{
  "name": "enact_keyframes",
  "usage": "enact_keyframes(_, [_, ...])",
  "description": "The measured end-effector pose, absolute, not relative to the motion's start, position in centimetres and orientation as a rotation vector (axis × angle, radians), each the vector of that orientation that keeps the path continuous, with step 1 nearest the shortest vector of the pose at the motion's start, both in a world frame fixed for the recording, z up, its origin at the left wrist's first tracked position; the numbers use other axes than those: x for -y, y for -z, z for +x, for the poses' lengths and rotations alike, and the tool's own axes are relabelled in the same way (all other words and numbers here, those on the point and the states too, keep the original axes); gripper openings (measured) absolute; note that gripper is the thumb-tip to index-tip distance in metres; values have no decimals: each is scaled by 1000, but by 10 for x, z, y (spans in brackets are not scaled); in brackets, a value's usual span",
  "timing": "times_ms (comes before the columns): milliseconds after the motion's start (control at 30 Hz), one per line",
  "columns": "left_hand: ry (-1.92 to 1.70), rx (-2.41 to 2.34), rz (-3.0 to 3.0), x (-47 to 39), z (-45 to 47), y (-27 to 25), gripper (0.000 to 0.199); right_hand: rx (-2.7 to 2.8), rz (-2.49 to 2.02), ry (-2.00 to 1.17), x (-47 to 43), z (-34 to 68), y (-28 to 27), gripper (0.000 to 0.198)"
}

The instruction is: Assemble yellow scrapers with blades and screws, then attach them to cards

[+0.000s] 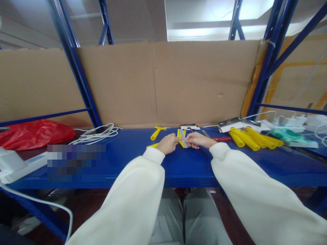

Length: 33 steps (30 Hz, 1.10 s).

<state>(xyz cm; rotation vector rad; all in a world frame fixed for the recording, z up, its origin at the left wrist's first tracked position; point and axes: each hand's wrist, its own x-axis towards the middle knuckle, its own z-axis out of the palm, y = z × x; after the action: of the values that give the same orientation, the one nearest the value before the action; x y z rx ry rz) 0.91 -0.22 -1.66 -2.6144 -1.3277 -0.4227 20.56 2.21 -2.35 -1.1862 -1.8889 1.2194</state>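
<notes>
Near the middle of the blue table, a flat grey metal blade (183,134) lies across a yellow plastic scraper head (179,132). My right hand (196,140) is closed, its thumb and fingertips pinching the blade's right edge. From the other side my left hand (168,143) reaches in, its fingers mostly curled and its index finger at the left edge of these parts. Its exact grip is partly hidden. Left of them lies a yellow T-shaped scraper handle (157,132). Another yellow piece (152,145) shows partly behind my left wrist.
On the right are several yellow tubular handles (246,139), a red tool (221,139) and black-and-white packages (232,123). A small package (189,127) lies behind my hands. White cable (100,134), a red bag (38,133) and a power strip (28,166) occupy the left. Cardboard (178,85) closes the back.
</notes>
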Motion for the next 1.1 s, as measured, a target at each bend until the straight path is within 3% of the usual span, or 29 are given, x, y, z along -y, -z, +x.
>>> enact_keyframes(567, [487,1200,-2716,0,9,20,40,1653,-1187,-1395,-16,201,21,13])
enact_keyframes(1100, [509,1129,-2780,5,13,17,39,1593,-1133,-1321,-21,201,26,26])
